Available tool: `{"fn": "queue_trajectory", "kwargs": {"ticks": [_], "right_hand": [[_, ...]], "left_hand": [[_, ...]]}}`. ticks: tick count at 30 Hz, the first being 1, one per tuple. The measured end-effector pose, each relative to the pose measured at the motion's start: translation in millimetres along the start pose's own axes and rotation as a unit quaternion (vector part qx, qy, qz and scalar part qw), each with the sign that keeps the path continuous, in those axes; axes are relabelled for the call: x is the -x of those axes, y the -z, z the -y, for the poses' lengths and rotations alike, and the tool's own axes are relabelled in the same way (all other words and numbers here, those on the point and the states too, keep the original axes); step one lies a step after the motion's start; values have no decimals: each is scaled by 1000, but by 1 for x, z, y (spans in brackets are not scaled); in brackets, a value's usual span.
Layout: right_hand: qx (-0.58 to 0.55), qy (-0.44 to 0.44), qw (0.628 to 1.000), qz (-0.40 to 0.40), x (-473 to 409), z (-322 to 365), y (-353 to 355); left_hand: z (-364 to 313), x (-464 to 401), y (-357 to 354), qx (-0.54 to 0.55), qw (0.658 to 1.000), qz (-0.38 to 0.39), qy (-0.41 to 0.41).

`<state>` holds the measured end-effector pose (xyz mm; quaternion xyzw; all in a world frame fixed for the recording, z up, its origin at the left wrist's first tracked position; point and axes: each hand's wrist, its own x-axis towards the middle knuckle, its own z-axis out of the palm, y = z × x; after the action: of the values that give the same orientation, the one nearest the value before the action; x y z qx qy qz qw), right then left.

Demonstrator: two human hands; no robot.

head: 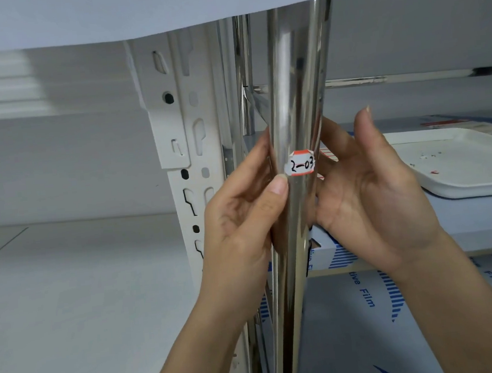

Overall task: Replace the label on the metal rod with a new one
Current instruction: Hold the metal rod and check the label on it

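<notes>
A shiny metal rod (293,93) stands upright in the middle of the view. A small white label (301,163) with red edges and the handwriting "2-03" is stuck on its front. My left hand (241,213) grips the rod from the left, its thumb tip pressed on the rod just below the label's left corner. My right hand (373,193) is on the right side, palm towards me, its fingers curled behind the rod at label height. A sheet with red stripes (327,157) shows behind the rod by those fingers.
A white slotted shelf upright (188,149) stands just left of the rod. A white tray (456,162) lies on the shelf at right, above sheets wrapped in blue-printed protective film (368,309). White boards fill the shelves at left.
</notes>
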<state>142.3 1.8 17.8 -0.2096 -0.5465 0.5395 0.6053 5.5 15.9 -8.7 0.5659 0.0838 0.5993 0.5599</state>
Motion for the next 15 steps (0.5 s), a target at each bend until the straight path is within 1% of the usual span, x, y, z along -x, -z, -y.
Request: {"fn": "queue_trajectory", "kwargs": {"ticks": [15], "right_hand": [[-3,-4,1000,-9,1,0,-3]], "left_hand": [[-1,-1,0,23,1000,2,11]]}}
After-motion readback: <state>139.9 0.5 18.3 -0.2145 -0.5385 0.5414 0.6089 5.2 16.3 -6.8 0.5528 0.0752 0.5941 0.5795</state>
